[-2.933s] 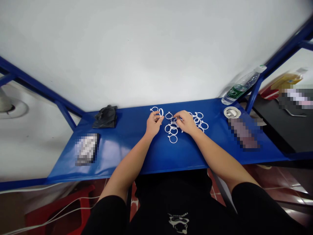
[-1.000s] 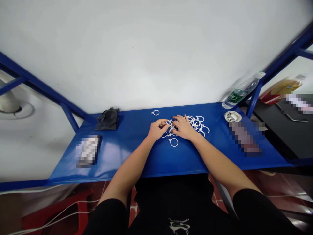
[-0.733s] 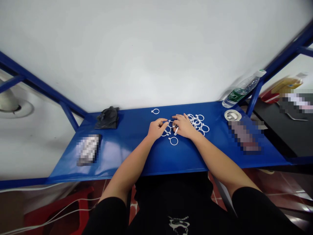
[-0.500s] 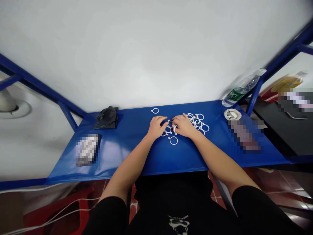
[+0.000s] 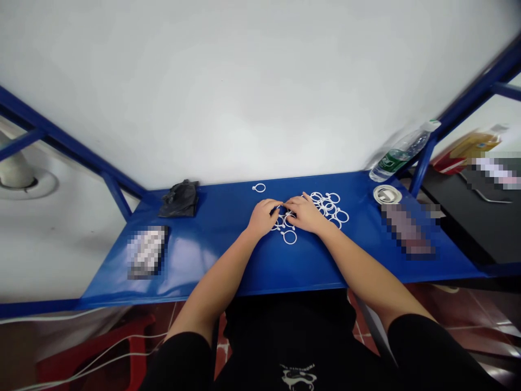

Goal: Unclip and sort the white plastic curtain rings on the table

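White rings (image 5: 296, 238) lie partly under the left hand (image 5: 261, 217) and the right hand (image 5: 306, 213); both are half curled, fingertips close together, and I cannot tell if they grip one. More rings lie rightward, one lone ring (image 5: 260, 192) farther away, on the blue table (image 5: 228, 228).

Two hands close together over loose white rings (image 5: 326, 207) on a blue tabletop (image 5: 228, 217).

From here I see the left hand (image 5: 262, 217) and right hand (image 5: 304, 213) curled inward, fingertips appearing to meet above a few rings; their grip is hidden. More rings overlap beside the right hand, and a lone ring (image 5: 265, 188) lies near the wall (image 5: 244, 98). A black plastic bag (image 5: 179, 200) sits off left; a green-labelled bottle (image 5: 394, 161) leans at far right.
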`<state>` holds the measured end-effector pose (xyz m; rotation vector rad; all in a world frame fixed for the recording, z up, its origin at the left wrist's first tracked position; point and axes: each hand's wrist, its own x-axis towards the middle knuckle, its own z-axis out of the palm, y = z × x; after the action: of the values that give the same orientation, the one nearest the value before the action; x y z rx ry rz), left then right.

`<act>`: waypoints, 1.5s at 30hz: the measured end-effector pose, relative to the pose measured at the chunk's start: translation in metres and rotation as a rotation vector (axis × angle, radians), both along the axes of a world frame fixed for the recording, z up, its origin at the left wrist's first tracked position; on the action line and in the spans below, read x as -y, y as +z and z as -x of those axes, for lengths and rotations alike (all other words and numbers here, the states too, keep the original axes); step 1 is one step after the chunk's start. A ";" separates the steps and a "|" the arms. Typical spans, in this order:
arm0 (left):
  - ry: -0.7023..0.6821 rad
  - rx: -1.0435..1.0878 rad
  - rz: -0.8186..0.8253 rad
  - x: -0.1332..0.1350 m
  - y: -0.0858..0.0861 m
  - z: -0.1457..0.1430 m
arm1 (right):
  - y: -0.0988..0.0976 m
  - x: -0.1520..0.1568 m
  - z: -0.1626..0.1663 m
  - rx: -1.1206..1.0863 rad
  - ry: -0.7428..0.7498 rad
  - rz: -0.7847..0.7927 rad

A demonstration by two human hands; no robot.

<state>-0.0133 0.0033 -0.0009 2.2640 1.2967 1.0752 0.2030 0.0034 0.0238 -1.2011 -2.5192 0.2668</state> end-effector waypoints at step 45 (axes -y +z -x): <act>0.064 0.237 0.121 0.007 0.002 -0.003 | -0.003 -0.008 0.001 -0.304 0.132 -0.232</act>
<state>-0.0107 -0.0037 0.0006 1.9530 1.3047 1.2104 0.2025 0.0116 0.0204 -0.8381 -2.2911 0.1687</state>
